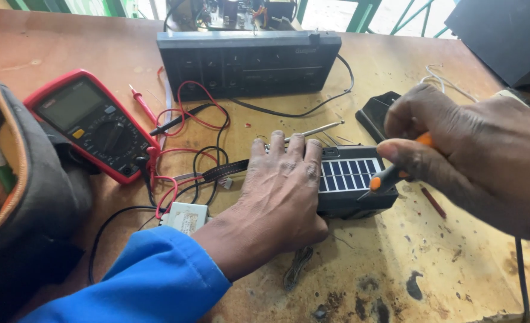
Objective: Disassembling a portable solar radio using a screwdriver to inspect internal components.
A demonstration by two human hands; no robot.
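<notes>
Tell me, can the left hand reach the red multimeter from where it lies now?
Probably yes: the left hand rests on the black solar device, and only loose wires lie between it and the multimeter.

Left arm enters from lower left in a blue sleeve (139,281), forearm angled up and to the right. Left hand (280,191) lies palm down, wrist bare past the cuff, fingers (295,149) extended side by side and pointing away from the body, thumb tucked low on the near side. Right hand (456,149) comes in from the right edge, back of hand toward the camera, fingers curled in a pinch, thumb and forefinger closed together at the tip. Hands near each other, not touching
</notes>
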